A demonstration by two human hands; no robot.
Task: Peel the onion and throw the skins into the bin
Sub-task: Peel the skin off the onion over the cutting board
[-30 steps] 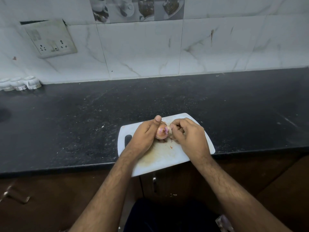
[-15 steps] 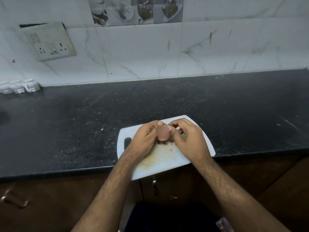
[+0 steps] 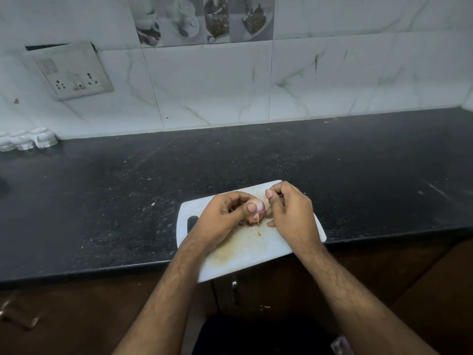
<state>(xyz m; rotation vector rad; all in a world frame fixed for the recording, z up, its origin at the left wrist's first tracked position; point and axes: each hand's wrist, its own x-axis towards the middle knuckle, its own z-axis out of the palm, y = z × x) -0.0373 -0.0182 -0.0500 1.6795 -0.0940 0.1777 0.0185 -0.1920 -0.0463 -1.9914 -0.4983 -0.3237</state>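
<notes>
A small pinkish onion (image 3: 258,207) is held just above a white cutting board (image 3: 245,254) at the counter's front edge. My left hand (image 3: 222,216) wraps around it, thumb pressed on its near side. My right hand (image 3: 291,213) sits against the onion's right side, thumb and forefinger pinching a thin pale strip of skin (image 3: 263,198) at its top. A few reddish skin scraps (image 3: 259,233) lie on the board under the onion. No bin is in view.
The black stone counter (image 3: 358,175) stretches left and right, backed by a white tiled wall with a socket plate (image 3: 73,71). Small white cups (image 3: 28,140) stand at the far left. Brown cabinet doors with a handle (image 3: 234,290) are below the counter edge.
The onion has been turned in my left hand, and my right thumb and forefinger have shifted up to pinch skin at its top. The view has drifted slightly.
</notes>
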